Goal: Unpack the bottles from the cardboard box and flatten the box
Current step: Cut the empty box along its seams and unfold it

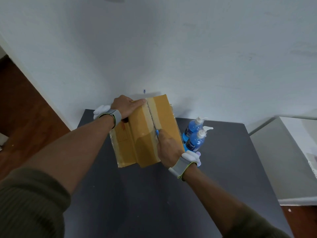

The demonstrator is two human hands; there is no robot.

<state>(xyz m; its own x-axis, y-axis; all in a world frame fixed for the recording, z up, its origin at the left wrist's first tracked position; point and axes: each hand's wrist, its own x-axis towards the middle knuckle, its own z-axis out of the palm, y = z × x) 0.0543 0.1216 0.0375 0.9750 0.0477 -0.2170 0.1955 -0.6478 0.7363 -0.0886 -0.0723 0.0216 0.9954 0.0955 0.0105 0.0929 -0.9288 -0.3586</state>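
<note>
While the left hand [126,107] lies across the far left top edge of the cardboard box [145,131], fingers laid fairly straight over it, the right hand [169,148] curls tightly around a blue-handled cutter [157,133] set on the box's taped centre seam. Tan, with pale tape along the seam, the box stands on the dark table [171,194]. Just right of the box stand two blue pump bottles [194,134].
</note>
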